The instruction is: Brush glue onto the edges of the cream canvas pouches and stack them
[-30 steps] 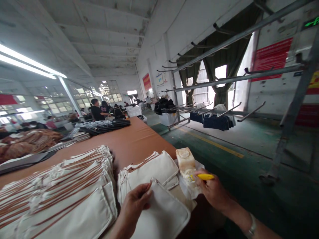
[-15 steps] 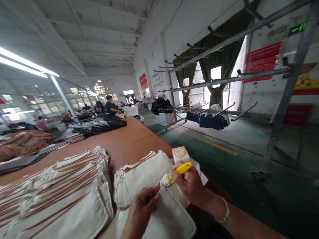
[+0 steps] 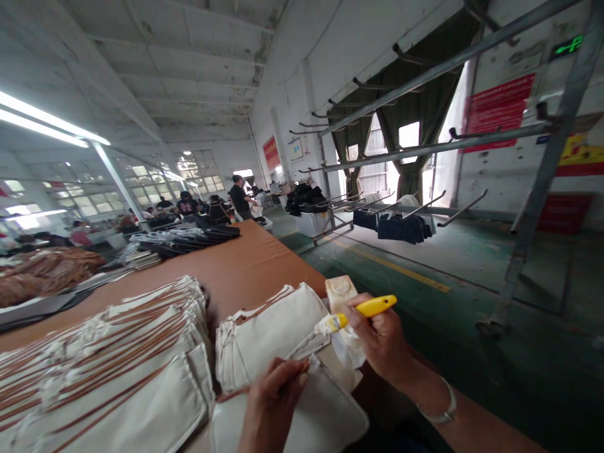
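Observation:
My right hand (image 3: pixel 384 336), with a bangle on its wrist, grips a yellow-handled brush (image 3: pixel 377 306). Its bristles point left and are coated in something white. Below and to the left, my left hand (image 3: pixel 278 387) pinches a thin brown strip (image 3: pixel 304 365) at the top edge of an off-white bag piece (image 3: pixel 325 402). The brush tip is apart from my left fingers. Just behind the brush stands a pale, stained container (image 3: pixel 340 287), partly hidden by my right hand. Beyond my left hand lies a stack of off-white bag pieces (image 3: pixel 278 318) with brown edges.
Many more off-white pieces with brown strips (image 3: pixel 117 352) lie overlapped on the left of the brown tabletop (image 3: pixel 255 251). Black pieces (image 3: pixel 193 240) lie farther back. A metal rack with prongs (image 3: pixel 425 148) stands to the right. Another person (image 3: pixel 240 198) is beyond the table.
My right hand has moved right with the brush, away from the strip in my left hand. My left hand stays nearly in place. The person in the background has moved to the right.

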`<state>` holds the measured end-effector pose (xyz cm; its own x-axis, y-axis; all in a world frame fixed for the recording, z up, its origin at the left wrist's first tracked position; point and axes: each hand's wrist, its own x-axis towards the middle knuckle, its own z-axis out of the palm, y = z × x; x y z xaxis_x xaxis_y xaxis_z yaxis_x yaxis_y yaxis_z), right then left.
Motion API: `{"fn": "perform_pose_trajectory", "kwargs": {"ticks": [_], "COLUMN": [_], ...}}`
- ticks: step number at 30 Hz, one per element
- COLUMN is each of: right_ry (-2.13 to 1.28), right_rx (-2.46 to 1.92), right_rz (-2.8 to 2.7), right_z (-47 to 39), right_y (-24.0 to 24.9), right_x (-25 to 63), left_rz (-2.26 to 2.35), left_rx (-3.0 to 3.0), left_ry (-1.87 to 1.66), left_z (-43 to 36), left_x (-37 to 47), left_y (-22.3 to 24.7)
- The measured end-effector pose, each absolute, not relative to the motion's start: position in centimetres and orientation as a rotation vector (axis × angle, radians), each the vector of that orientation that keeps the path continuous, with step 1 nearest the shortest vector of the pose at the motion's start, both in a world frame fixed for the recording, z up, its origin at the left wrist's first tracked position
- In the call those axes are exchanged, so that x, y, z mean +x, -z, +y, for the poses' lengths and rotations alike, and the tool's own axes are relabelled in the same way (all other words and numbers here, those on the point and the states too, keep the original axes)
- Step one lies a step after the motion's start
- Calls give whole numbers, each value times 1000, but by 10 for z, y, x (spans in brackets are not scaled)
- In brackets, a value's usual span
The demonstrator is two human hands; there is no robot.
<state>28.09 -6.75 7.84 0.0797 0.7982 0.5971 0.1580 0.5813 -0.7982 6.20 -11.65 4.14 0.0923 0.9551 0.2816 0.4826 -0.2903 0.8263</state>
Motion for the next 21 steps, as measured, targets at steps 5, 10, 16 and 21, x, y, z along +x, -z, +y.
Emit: {"fn": "perform_pose_trajectory", "kwargs": {"ticks": [5,10,16,21], "right_ry": [-926,-1112,-1186,-1083], "right_rx": [-867,-788,-745,-779], "right_rz": [-1280,-1321,-1532,-1432], "right_z": [-70,-81,-91,-93], "right_y": [-89,-97,-104,-106], "right_x": [295,290,296,293], "left_rz": [1316,1227,1191,1254], "left_rx": [2352,2738,2810,2744], "left_ry": [-1253,-1139,-1132,-1141], "left_z": [-133,-138,-136,-135], "left_x": [66,63,57,53], "left_y": [-42,-51,-54,-50]}}
